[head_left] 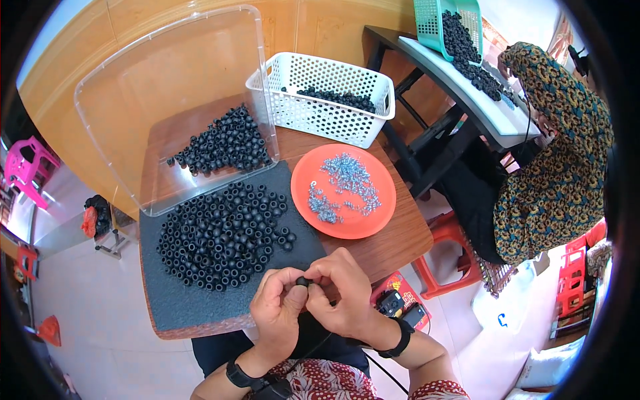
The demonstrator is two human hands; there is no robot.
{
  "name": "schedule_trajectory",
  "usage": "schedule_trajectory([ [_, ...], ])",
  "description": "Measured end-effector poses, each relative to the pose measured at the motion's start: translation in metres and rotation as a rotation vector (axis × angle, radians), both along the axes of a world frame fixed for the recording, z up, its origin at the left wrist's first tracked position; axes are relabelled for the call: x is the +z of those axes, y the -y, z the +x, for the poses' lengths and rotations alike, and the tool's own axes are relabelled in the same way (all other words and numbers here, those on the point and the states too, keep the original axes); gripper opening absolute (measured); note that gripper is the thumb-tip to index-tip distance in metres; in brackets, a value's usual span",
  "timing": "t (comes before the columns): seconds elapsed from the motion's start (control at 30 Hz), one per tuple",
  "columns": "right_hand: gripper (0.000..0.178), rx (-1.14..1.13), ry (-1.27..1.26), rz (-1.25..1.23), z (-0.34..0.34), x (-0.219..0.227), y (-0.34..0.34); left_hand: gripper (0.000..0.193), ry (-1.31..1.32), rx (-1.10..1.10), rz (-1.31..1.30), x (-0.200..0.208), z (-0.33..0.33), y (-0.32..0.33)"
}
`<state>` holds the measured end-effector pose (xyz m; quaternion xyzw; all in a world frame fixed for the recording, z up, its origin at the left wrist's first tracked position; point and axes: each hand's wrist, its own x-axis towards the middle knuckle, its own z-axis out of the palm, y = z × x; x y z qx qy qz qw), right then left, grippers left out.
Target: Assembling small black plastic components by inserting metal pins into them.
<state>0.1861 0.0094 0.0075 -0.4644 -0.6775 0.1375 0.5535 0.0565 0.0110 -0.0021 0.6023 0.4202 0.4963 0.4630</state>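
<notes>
A small round black bead-like piece (pixel 304 282) is pinched between my two hands, just off the table's front edge. My left hand (pixel 277 308) grips it between thumb and forefinger. My right hand (pixel 341 292) is closed with its fingertips at the piece's right side; anything else in them is too small to make out. In front of my hands, a heap of similar black pieces (pixel 223 233) with holes lies on a dark grey mat (pixel 200 308). An orange plate (pixel 343 230) to the right of the heap carries small silvery spring-like parts (pixel 350 177).
A clear plastic bin (pixel 173 73) lies tipped at the back left, black pieces (pixel 230 143) spilling toward its mouth. Behind the plate stands a white perforated basket (pixel 320 123). At right, another person (pixel 557 153) works at a white-topped table (pixel 460 83) with a green basket (pixel 430 27).
</notes>
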Motion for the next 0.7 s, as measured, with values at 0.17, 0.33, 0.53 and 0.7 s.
schedule_trajectory([
  [0.17,0.023,0.035,-0.162,-0.113,-0.002,-0.006,0.001,0.017,-0.356,0.145,0.463,0.003,0.004,-0.007],
  [0.33,0.021,0.003,-0.25,-0.086,-0.007,-0.01,-0.005,0.017,-0.313,0.151,0.366,0.001,0.004,-0.005],
  [0.53,0.021,-0.055,-0.025,0.067,-0.006,-0.009,-0.004,0.013,-0.186,0.16,0.256,-0.004,0.008,0.0],
  [0.7,0.021,-0.022,-0.295,-0.174,-0.006,-0.012,0.004,0.014,0.089,-0.006,0.01,-0.004,0.001,-0.008],
])
